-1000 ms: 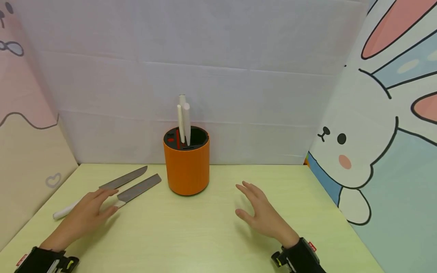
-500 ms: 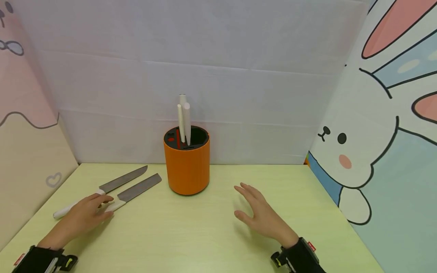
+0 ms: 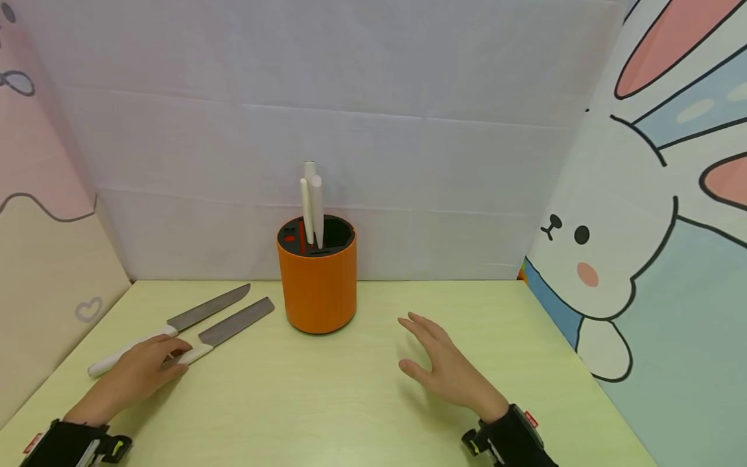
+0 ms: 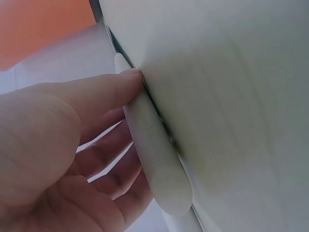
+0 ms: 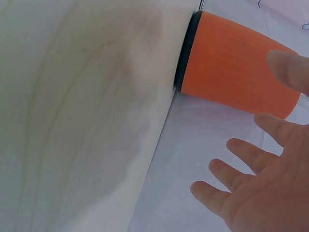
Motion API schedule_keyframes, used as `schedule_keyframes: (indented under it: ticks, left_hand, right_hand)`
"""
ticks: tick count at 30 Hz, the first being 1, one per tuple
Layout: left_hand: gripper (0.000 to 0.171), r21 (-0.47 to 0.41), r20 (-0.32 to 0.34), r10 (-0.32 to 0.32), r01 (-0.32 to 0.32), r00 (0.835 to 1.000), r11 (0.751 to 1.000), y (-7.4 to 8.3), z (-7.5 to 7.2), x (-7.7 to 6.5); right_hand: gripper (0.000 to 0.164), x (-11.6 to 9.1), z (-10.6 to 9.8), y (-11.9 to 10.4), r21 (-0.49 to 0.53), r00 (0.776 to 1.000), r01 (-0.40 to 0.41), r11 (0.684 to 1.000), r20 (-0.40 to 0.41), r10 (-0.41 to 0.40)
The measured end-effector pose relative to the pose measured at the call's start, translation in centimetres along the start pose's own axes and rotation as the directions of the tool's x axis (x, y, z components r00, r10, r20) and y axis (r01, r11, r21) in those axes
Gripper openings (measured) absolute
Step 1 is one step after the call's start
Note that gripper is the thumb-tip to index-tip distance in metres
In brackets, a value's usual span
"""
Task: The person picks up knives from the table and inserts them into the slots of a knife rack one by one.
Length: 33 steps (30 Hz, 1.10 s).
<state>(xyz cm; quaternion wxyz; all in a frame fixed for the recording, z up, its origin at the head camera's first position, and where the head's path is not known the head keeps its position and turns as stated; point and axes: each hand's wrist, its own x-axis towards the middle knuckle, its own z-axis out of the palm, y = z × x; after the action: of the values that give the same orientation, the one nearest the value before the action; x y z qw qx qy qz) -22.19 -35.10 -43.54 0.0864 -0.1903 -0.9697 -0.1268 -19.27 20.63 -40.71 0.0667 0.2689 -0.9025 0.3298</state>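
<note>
Where the left hand (image 3: 137, 373) lies, at eight o'clock in the head view, its thumb and fingers curl round the white handle (image 4: 154, 145) of a square-tipped grey metal knife (image 3: 226, 329) aimed toward two; a firm hold kept to the handle should serve best. The right hand (image 3: 446, 366), at five o'clock, is spread and holds nothing. A white-handled pointed metal knife (image 3: 201, 312) lies just beside, toward eleven, so avoid nudging it. At the left hand's two o'clock, an orange cylindrical holder (image 3: 318, 292) stands on the pale yellow-green counter (image 3: 315, 402).
</note>
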Motion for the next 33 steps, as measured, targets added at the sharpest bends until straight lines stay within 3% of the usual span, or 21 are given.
schedule_keyframes:
  ticks: [21, 28, 33]
  left_hand:
    - [0.03, -0.023, -0.003, 0.028, -0.028, 1.0, 0.999, 0.2, -0.4, -0.6]
    - [0.03, -0.005, -0.043, 0.108, -0.108, 0.993, 0.994, 0.3, -0.2, -1.3]
    - [0.035, -0.001, -0.114, 0.204, -0.205, 0.972, 0.979, 0.3, 0.1, -1.7]
  right_hand:
    - [0.066, 0.0, 0.2, 0.2, -0.007, 1.0, -0.021, 1.0, 0.019, 0.022]
    - [0.066, 0.0, 0.2, 0.2, -0.002, 0.999, -0.024, 1.0, 0.023, 0.024]
    - [0.066, 0.0, 0.2, 0.2, 0.0, 1.0, -0.018, 1.0, 0.02, 0.018]
